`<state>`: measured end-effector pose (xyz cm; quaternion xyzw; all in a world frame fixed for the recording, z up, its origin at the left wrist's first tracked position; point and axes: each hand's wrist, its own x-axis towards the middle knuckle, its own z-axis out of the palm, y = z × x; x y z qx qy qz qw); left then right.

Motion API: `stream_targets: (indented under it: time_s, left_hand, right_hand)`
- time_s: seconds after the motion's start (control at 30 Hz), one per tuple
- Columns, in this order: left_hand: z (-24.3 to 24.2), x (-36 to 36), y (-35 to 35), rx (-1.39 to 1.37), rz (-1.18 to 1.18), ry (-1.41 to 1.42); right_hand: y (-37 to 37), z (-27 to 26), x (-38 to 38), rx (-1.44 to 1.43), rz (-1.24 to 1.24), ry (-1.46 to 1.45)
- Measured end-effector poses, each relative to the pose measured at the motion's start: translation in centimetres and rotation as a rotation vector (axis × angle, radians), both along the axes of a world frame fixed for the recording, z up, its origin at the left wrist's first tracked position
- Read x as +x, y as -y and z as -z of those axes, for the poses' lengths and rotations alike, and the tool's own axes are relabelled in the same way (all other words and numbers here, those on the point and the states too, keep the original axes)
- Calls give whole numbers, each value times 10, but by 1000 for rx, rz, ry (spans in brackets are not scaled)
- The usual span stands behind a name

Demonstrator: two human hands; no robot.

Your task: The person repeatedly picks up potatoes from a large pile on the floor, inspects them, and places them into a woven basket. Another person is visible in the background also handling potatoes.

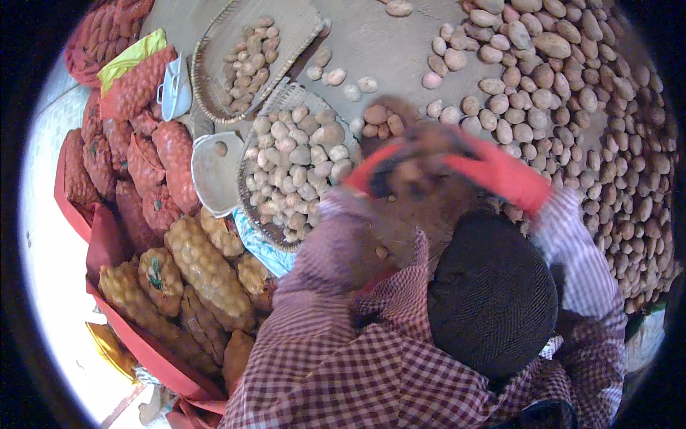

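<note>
My left hand (376,167), in a red glove with dark palm and fingers, is blurred beside the woven basket of potatoes (300,166). Opposite it, my right hand (490,167), gloved the same way, reaches in from the right. Between the hands is a blurred brown mass (420,155); whether the fingers grip it cannot be told. Just beyond them, several reddish-brown potatoes (383,120) lie close together in brown material. The checked sleeves of both arms are in view, and a dark knitted cap (496,295) hides part of the lap.
A large heap of potatoes (584,107) spreads over the floor on the right. Farther left are a scoop-shaped wicker basket (211,102), a pale plastic basin (214,177) holding one potato, and a white container (176,88). Red (174,166) and yellow mesh sacks (209,273) fill the left side.
</note>
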<state>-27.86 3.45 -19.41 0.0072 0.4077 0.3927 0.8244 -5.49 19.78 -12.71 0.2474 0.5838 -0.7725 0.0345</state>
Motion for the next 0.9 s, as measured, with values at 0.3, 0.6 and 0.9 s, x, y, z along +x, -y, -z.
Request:
stream_targets:
  time_s: [0.3, 0.6, 0.9]
  left_hand:
    - [-149, -224, 315, -786, -101, -1002]
    - [-9, -158, 114, -291, 194, -1833]
    - [42, 154, -192, 758, 584, -1137]
  right_hand:
    - [21, 28, -23, -14, -208, -424]
    - [-21, 108, 305, -268, 678, 563]
    - [-93, 148, 408, 727, 697, 958]
